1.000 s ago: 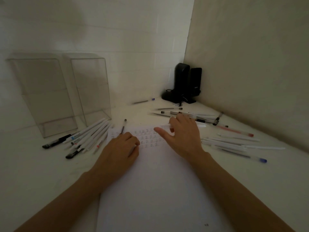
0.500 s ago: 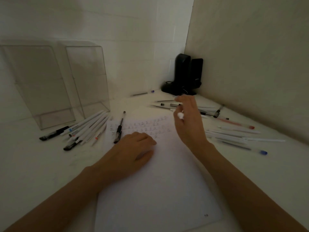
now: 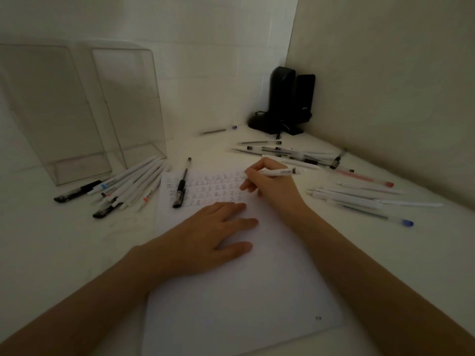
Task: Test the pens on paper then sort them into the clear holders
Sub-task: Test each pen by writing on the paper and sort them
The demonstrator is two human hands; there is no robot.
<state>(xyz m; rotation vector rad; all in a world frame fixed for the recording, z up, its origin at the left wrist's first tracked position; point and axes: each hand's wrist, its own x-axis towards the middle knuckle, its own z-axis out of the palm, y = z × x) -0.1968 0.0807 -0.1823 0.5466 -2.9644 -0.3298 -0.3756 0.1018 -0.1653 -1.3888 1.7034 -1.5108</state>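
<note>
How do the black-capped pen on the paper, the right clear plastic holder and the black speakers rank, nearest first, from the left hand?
1. Black-capped pen, just beyond the left hand.
2. Right clear plastic holder, back left.
3. Black speakers, far corner.

The paper (image 3: 244,291) lies near centre, with rows of small marks across its far end and a black-gripped pen (image 3: 182,186) lying on its far left corner. A white pen (image 3: 280,172) is held tip-down at the marks. A heap of pens (image 3: 133,183) lies left before two upright clear holders (image 3: 128,104), with loose pens (image 3: 359,199) scattered right.

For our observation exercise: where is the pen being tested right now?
In the head view, the right hand grips the white pen over the upper right of the paper, beside the written marks.
</note>
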